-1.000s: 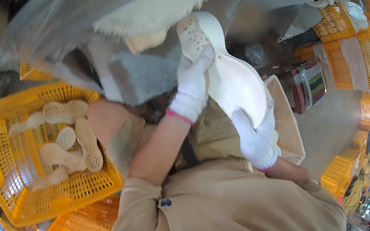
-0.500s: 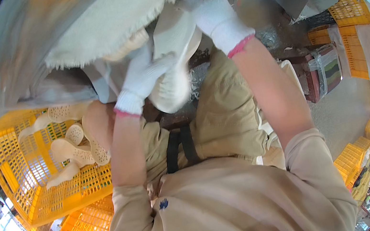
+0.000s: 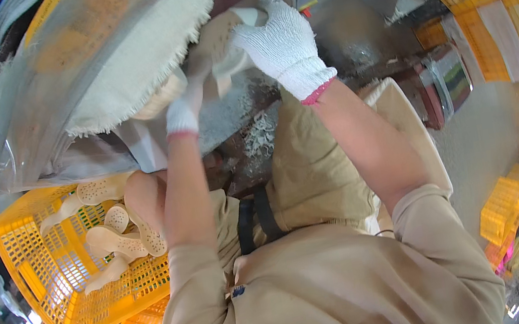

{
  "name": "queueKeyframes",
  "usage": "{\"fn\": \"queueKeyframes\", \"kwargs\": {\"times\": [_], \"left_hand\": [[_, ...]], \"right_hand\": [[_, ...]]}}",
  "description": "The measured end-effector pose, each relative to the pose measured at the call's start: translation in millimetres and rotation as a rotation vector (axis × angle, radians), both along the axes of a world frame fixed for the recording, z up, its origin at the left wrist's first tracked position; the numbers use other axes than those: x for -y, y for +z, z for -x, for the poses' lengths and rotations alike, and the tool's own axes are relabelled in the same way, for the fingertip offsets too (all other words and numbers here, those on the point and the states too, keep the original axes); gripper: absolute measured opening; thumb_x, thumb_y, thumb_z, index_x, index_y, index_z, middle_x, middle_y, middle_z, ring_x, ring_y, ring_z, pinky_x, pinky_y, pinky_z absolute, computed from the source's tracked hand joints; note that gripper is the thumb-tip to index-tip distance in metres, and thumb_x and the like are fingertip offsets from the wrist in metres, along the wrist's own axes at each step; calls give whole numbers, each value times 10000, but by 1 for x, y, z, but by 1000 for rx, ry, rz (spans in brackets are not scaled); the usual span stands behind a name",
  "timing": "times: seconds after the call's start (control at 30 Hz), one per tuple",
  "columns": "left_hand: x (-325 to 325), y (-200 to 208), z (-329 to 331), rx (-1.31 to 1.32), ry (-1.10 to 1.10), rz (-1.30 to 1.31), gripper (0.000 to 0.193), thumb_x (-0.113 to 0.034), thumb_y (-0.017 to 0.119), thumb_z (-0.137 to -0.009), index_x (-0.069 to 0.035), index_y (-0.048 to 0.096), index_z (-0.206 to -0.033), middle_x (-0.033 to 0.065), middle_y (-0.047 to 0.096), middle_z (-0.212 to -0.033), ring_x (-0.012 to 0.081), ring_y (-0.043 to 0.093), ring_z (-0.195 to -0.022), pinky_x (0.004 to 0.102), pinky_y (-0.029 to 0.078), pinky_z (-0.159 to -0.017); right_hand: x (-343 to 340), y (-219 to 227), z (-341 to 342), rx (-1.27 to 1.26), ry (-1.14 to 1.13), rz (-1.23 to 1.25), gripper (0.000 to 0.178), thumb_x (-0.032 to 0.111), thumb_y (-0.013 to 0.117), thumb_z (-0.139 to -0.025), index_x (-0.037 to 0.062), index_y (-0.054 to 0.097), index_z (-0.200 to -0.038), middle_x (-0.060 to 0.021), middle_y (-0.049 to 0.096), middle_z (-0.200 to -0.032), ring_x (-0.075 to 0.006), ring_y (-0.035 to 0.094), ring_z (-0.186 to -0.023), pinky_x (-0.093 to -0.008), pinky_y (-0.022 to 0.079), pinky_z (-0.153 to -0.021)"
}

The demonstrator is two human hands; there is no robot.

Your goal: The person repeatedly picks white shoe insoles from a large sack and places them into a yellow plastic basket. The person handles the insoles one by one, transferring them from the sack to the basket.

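A cream perforated foam clog is held between my two hands over the machine's front, its outline smeared by motion. My right hand, in a white knitted glove with a pink cuff, grips its right end, fingers curled round it. My left hand, in the same kind of glove, is blurred and closes on its lower left side; the fingertips are partly hidden. Close to the left hand, another cream piece shows under the frayed edge of a white cloth.
On my left stands a yellow plastic crate holding several perforated cream clogs. Clear plastic sheeting hangs beside the cloth. White shavings lie beneath my hands. A dark red box-like block and stacked yellow crates are to the right.
The clog has turned and moved up and left, so its perforated part now shows. My right hand has come lower and left; my left hand has shifted slightly up. The view has also shifted.
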State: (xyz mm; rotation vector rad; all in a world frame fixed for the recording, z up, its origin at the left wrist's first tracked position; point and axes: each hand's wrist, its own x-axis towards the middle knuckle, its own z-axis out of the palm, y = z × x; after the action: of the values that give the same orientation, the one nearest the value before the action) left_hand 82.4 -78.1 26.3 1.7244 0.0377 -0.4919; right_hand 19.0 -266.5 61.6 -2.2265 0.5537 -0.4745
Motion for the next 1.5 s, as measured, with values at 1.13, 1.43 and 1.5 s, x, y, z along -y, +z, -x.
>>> {"fn": "queueKeyframes", "kwargs": {"times": [1.13,1.43,1.5], "left_hand": [[-40,-68,47,-190,389,813,474,-403,368,-1121,-40,585,-1333,162,713,-1145,308,709,-1046,442,587,-928],[-15,-26,62,-260,249,1128,756,-673,283,-1088,-57,525,-1453,152,671,-1316,309,653,-1225,421,551,-1048],[-19,-12,72,-329,319,964,769,-693,280,-1082,-74,511,-1476,146,665,-1332,304,652,-1227,422,548,-1053]], "right_hand": [[-127,22,66,36,480,595,170,250,728,-898,201,772,-1054,-100,737,-971,-323,717,-764,-430,564,-638],[-111,5,75,316,430,677,152,269,766,-900,181,780,-1024,-37,645,-739,-268,649,-593,-389,518,-532],[-107,-2,90,326,473,681,151,241,765,-894,213,785,-1041,-27,642,-756,-251,641,-592,-375,503,-512]]}}
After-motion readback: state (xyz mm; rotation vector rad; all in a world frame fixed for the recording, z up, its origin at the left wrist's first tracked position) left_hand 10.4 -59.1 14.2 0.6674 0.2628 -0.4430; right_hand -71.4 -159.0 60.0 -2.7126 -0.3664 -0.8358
